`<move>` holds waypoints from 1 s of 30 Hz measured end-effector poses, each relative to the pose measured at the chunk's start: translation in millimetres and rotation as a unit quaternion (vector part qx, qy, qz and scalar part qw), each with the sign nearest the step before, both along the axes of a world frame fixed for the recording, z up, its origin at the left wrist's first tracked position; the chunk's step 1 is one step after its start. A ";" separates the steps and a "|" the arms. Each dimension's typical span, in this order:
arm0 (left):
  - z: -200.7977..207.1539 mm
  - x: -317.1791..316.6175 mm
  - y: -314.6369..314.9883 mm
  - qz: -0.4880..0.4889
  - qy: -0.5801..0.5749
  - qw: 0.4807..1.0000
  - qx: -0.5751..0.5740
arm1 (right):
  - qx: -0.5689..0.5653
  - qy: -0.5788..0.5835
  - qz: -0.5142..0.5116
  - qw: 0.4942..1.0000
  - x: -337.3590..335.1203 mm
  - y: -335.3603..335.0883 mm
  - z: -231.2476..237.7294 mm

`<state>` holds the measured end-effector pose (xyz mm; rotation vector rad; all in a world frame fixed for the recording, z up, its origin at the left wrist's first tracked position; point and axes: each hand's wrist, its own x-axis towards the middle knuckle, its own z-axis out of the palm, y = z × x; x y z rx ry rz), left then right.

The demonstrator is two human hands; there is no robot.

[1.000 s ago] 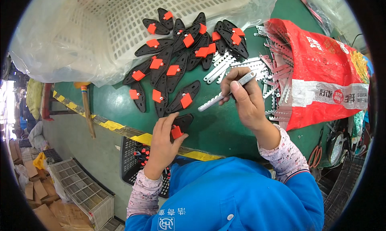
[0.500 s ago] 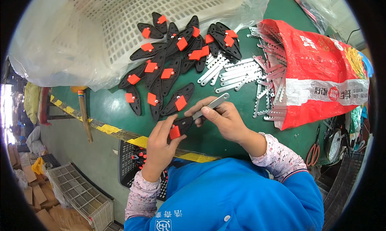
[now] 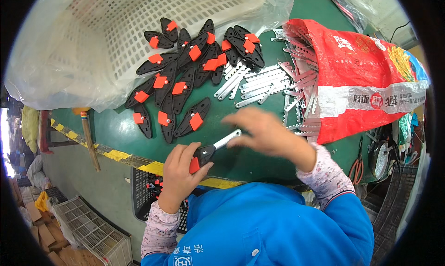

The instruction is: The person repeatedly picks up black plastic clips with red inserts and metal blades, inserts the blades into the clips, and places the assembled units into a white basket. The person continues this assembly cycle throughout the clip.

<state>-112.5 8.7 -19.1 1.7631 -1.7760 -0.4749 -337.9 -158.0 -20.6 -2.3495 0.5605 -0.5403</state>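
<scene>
My left hand (image 3: 178, 175) is closed around a black plastic handle (image 3: 204, 152) with a red tab, held over the near edge of the bench. A flat metal strip (image 3: 226, 140) sticks out of the handle's far end, pointing up to the right. My right hand (image 3: 266, 131), blurred by motion, is beside the strip's free end with its fingers apart and nothing visibly gripped. Beyond my hands lie several similar black handles (image 3: 193, 118) with red tabs. To their right, loose notched metal strips (image 3: 259, 85) are spread beside a red woven sack (image 3: 354, 76).
A white perforated crate (image 3: 139, 29) lined with clear plastic stands at the back left of the green bench (image 3: 116, 127). A wooden-handled tool (image 3: 90, 141) hangs over the striped edge. Below is a dark basket (image 3: 141, 196) with parts; scissors (image 3: 356, 170) are at the right.
My right hand has let go of the metal strip and moved slightly right of it. The handle in my left hand has tilted a little and come lower. The whole view has shifted.
</scene>
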 end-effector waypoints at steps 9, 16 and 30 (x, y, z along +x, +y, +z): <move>0.1 8.8 -7.4 -0.066 -0.051 0.996 -0.011 | -0.297 0.171 -0.131 0.930 -45.1 -76.9 -30.7; -3.5 17.2 -65.3 0.027 -0.156 0.987 -0.021 | -0.218 0.114 -0.061 0.967 -4.3 -66.1 -18.8; -7.0 23.8 -41.4 -0.002 -0.059 0.997 -0.045 | 0.095 -0.006 -0.013 0.995 -15.7 -47.2 -6.9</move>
